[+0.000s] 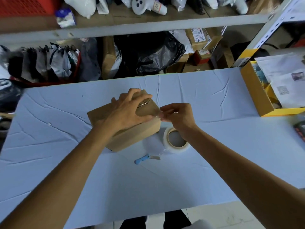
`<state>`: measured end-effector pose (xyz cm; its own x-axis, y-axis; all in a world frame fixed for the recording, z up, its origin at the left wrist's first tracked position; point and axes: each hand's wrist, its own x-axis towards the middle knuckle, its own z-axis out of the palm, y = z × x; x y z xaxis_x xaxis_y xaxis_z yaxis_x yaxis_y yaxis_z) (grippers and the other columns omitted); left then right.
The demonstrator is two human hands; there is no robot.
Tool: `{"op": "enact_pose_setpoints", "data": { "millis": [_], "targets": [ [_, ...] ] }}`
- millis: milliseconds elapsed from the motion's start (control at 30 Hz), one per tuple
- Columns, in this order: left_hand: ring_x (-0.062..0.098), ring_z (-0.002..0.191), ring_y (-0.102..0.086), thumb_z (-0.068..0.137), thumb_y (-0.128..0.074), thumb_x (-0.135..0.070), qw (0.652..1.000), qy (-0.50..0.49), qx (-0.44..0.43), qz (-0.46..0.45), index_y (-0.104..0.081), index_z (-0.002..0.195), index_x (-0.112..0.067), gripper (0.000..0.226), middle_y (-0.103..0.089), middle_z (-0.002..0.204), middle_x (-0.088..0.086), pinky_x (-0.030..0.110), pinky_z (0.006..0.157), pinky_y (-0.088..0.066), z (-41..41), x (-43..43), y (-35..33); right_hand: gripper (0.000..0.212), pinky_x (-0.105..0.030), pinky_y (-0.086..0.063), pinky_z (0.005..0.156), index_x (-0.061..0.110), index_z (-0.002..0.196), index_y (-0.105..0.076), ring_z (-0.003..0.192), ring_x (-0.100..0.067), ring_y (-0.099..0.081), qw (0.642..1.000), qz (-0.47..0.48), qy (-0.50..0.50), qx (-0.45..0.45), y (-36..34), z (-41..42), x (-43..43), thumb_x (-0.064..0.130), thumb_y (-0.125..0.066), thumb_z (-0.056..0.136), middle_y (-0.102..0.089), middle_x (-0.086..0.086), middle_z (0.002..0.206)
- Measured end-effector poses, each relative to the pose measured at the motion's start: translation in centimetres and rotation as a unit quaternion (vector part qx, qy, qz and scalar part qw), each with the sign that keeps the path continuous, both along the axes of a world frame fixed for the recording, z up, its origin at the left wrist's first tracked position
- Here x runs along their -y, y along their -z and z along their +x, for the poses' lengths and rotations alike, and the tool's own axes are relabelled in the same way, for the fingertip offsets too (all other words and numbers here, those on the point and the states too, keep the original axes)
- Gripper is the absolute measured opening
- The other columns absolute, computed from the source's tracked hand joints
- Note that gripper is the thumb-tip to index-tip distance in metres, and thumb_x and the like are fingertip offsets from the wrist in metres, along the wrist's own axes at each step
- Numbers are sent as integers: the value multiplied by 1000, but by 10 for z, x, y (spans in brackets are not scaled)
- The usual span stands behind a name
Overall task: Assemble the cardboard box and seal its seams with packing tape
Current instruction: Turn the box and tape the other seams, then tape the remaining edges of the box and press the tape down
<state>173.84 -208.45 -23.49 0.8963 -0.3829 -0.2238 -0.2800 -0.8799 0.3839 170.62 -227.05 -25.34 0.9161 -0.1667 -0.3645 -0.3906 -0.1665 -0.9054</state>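
A person's two bare hands work on a small brown cardboard box [132, 138] at the centre of the frame, where it sits skewed on a table [214, 146] covered in a creased pale-blue sheet. The left hand [127, 111] lies palm-down on the box's closed top, its fingers spread and reaching toward the far edge and pressing the flaps flat without curling round anything. The right hand [178, 114], just right of centre, brings thumb and fingertips together at the box's upper right corner and pinches what looks like a tape strip [158, 114], thin and clear, though the strip itself is hard to make out. A roll of clear packing tape [177, 141] lies flat on the sheet just beside the box's right side, partly under the right wrist. Below it, toward the lower centre, a small blue-handled cutter [145, 158] rests on the table with its blade out, apart from both hands. An open yellow carton [257, 95] holding printed papers stands at the right edge of the frame. Across the top, metal shelving [148, 28] carries plastic bags and parcels, with a black bag [153, 53] and brown boxes stacked behind the table.
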Motion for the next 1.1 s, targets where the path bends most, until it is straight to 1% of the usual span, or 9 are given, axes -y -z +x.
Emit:
{"op": "enact_pose_setpoints", "data": {
  "millis": [67,233,300,400,500,733,900,1000,1100],
  "targets": [
    [31,131,-31,75,-60,-67,1000,7,0,21,-35,138,-48,71,-17,148,-6,57,105,-25,4,1,0,16,-44,-59,81,5,79,-73,65,-28,-70,1000,13,15,2,1,-1,0,-8,-77,70,-66,-8,57],
    [35,125,-35,65,-66,-72,998,26,6,59,-33,137,-47,82,-17,144,-1,57,103,-28,7,4,1,17,-51,-57,82,4,74,-70,76,-39,-71,997,53,56,-13,6,-1,-4,-12,-74,69,-69,-21,71],
    [36,121,-38,60,-72,-68,997,31,18,65,-34,135,-44,87,-19,142,0,54,101,-32,9,5,3,13,-49,-58,82,0,77,-69,70,-32,-69,996,67,56,-4,8,-1,-6,-10,-75,72,-63,-12,63],
    [34,118,-42,62,-73,-64,998,19,43,47,-39,133,-43,81,-25,139,0,52,99,-36,12,2,3,20,-33,-59,81,-1,87,-69,65,-15,-65,995,86,28,31,8,-4,-5,2,-81,71,-58,-3,62],
    [31,120,-41,62,-76,-60,999,12,46,22,-43,132,-43,79,-27,139,-1,53,100,-36,13,-6,4,23,-28,-57,71,6,83,-70,65,-15,-67,998,30,2,59,6,-3,-9,6,-85,66,-63,-3,67],
    [25,118,-41,56,-83,-52,998,8,60,-20,-46,131,-41,85,-31,139,-4,48,101,-35,13,-14,3,17,-40,-57,69,4,80,-65,62,-23,-69,997,-32,-48,51,10,7,-14,4,-79,71,-66,-7,66],
    [24,122,-38,52,-87,-49,999,-5,33,-26,-29,145,-28,111,-32,141,-2,43,103,-32,14,-15,9,28,-38,-59,76,10,94,-70,68,-17,-68,999,3,-55,4,11,5,-18,33,-76,79,-68,1,77],
    [26,124,-37,51,-83,-59,999,-5,31,-8,-27,147,-25,117,-34,142,-1,44,104,-31,14,-17,11,16,-24,-52,65,15,79,-74,64,-11,-64,998,-42,-36,9,5,9,-23,26,-82,72,-70,4,71],
    [28,125,-39,54,-78,-65,999,-6,44,20,-25,148,-29,114,-33,143,-3,47,103,-32,14,-15,10,11,-31,-57,65,12,71,-74,68,-20,-68,996,-82,3,23,1,14,-26,16,-84,68,-71,-2,67]
  ]
}}
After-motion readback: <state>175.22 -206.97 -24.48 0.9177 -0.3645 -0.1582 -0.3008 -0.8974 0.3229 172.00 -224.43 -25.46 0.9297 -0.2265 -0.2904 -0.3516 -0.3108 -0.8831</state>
